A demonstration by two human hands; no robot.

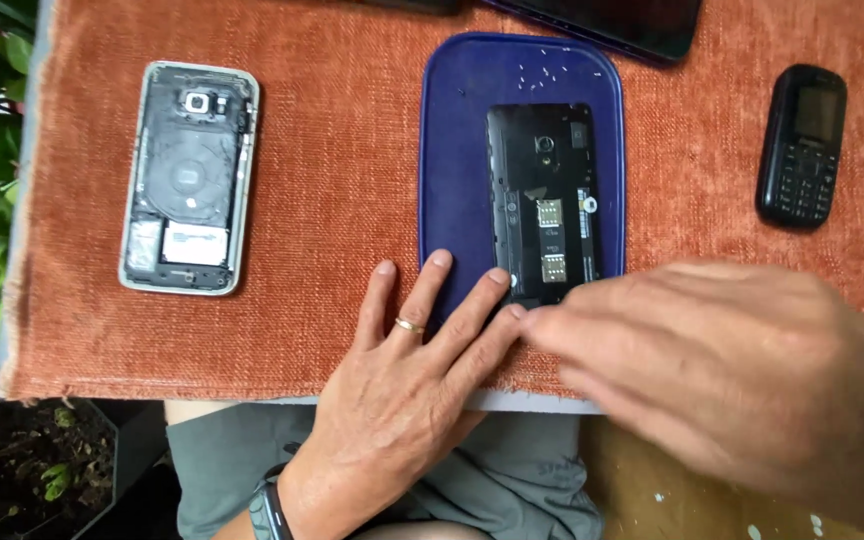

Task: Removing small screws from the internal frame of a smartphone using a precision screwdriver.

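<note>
A dark blue, rounded rectangular plastic tray (pixel 452 150) lies on a rust-orange woven cloth (pixel 332 200). Inside the tray rests a black smartphone with its back cover off (pixel 542 190), its camera end pointing away from the person and its card slots showing near the tray's near edge.

The left hand (pixel 402 390) lies flat, palm down, at the tray's near edge. Its fingers (pixel 422 290) are spread; the middle fingers reach onto the tray, and one fingertip touches the opened black phone's near left corner. A thin ring sits on one finger, and a dark band circles the wrist.

The right hand (pixel 712 360) is blurred at the tray's near right corner, fingers held close together and pointing at the phone's near end; whether they pinch anything cannot be told.

Left of the tray lies a silver-framed smartphone with its back removed (pixel 190 178). Right of the tray lies a small black keypad phone (pixel 802 145). A dark flat device (pixel 622 25) pokes in beyond the tray's far edge.
</note>
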